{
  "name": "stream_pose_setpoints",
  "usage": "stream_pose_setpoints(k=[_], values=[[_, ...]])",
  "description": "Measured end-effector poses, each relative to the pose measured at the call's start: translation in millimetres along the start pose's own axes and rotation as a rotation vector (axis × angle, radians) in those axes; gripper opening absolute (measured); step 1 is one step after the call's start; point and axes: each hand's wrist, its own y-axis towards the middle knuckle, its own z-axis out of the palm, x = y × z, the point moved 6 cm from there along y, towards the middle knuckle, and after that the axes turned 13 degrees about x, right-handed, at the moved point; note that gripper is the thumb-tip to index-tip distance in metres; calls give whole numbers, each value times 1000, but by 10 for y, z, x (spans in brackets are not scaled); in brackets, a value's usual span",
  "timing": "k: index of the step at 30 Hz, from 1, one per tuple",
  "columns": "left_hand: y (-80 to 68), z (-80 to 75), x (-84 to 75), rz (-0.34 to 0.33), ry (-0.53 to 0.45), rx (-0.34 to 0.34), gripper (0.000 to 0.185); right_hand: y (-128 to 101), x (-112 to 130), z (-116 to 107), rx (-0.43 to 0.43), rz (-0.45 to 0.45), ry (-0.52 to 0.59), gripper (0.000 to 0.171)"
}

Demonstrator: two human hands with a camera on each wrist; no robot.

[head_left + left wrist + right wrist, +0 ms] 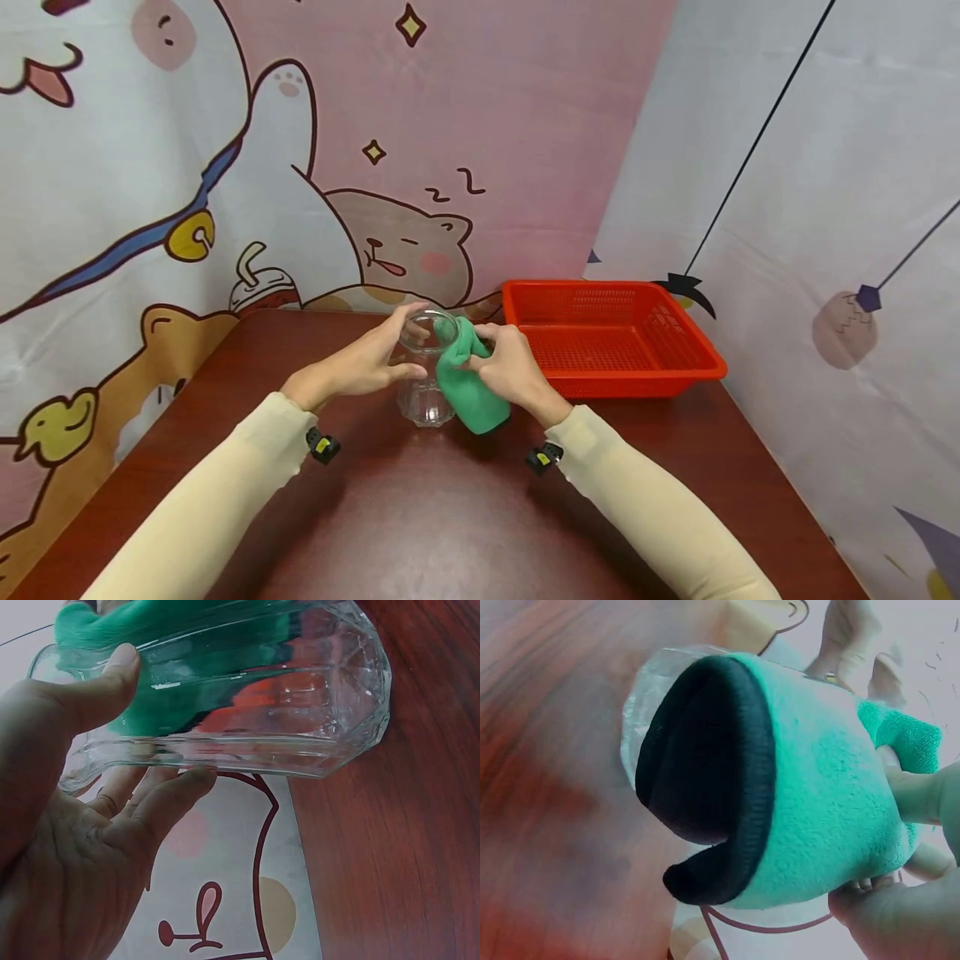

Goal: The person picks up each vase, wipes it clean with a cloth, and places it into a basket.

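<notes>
So the left hand (360, 364) is gripping the glass (426, 371) while the right hand's (510, 367) fingers are pinching the cloth (468, 392), stuffing it inside; next probably twisting it around.

From my head view, the green cloth (471, 392) covers part of the glass jar (426, 392), and I can't tell how deep its end sits inside the mouth. My left hand (67, 847) runs off the left wrist picture's edge. The right wrist view blurs the table (547, 787).
</notes>
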Motion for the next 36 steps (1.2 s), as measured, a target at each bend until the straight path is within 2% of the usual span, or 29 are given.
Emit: stream_pose_setpoints(k=[7, 11, 25, 36], values=[[4, 2, -7, -8, 1, 1, 98, -21, 27, -122, -28, -37, 92, 43], [28, 3, -15, -9, -1, 10, 99, -35, 24, -154, -38, -37, 93, 44], [24, 28, -16, -26, -15, 24, 100, -54, -30, -87, -7, -16, 147, 45], [29, 32, -13, -5, -29, 27, 99, -76, 7, -4, -72, -23, 81, 39]])
